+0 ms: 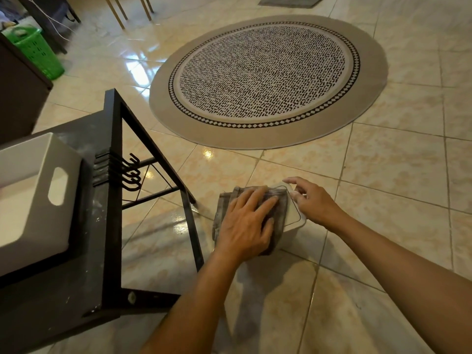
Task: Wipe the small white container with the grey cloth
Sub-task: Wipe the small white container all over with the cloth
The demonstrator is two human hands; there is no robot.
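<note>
The small white container point(295, 215) stands on the tiled floor just right of the black table's leg. A folded grey cloth point(277, 213) lies over most of its lid, so only the lid's right side and far corner show. My left hand point(246, 223) presses flat on the cloth with fingers spread. My right hand point(310, 200) grips the container's right far corner with thumb and fingers, steadying it.
A black metal-framed table point(112, 200) with hooks stands at the left and bears a large white bin point(33, 195). A round patterned rug point(268, 80) lies on the floor beyond. A green basket point(38, 52) and chair legs are at the far left.
</note>
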